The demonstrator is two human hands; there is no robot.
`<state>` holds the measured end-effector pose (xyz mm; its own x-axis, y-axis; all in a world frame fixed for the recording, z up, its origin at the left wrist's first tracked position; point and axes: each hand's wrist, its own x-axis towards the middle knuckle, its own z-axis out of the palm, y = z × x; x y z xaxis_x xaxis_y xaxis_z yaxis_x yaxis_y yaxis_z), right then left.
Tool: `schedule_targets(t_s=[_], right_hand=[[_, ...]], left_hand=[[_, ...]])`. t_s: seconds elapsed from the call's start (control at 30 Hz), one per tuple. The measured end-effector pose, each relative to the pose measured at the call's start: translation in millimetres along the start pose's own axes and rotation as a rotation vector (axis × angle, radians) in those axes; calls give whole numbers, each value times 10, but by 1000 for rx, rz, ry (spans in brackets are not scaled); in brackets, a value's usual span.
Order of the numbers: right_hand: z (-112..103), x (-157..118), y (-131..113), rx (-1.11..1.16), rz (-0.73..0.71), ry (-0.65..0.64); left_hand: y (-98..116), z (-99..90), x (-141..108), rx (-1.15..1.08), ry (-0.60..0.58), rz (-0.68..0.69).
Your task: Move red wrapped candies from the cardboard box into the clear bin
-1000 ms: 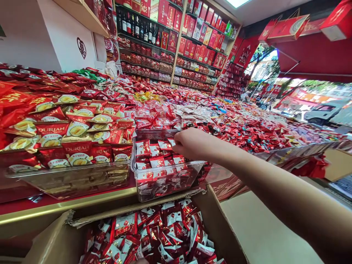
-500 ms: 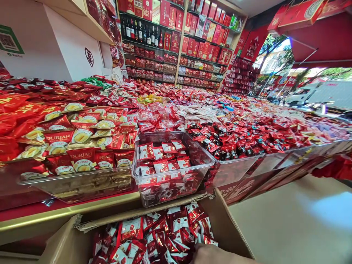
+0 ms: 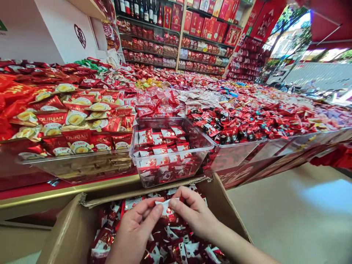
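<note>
Whole shop around me is basically red: a long display counter [image 3: 68, 190] with a gold edge, heaped with wrapped sweets all the way to the back, where shelves [image 3: 198, 33] hold red gift boxes and a row of bottles. On the left of the counter sits a clear tray of durian candy packs [image 3: 74, 141], piled high. Just right of it is a clear plastic bin [image 3: 167, 172], only partly filled with small red-and-white packets. Next bin over to the right has dark red and black wrappers [image 3: 233, 130].

Down below the counter edge, right in front of me, is an open cardboard box [image 3: 63, 234] stuffed with the same red-and-white packets as the clear bin.

My left hand [image 3: 134, 231] and right hand [image 3: 195, 214] are both over that box, meeting in the middle. Between them I've got one candy packet [image 3: 166, 206], white end showing, pinched at each end by thumb and fingertips, left side by the left hand, right side by the right. It's held just above the pile in the box, below the front of the clear bin.
</note>
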<state>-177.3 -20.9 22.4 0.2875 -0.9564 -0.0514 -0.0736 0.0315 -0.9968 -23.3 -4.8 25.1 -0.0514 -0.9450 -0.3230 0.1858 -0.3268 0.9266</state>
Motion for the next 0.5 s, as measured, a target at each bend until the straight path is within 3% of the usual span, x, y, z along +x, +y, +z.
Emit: schedule_targets(t_s=[0.1,0.2,0.5], right_hand=[[135,5,76,222,34,114],[236,-11,138,382,66,147],[299,-5,266,322,-26,171]], left_hand=[[10,-13,9,-50,45,26],[-40,-42,38,9,92,84],[-69,17,-29,-167,114,20]])
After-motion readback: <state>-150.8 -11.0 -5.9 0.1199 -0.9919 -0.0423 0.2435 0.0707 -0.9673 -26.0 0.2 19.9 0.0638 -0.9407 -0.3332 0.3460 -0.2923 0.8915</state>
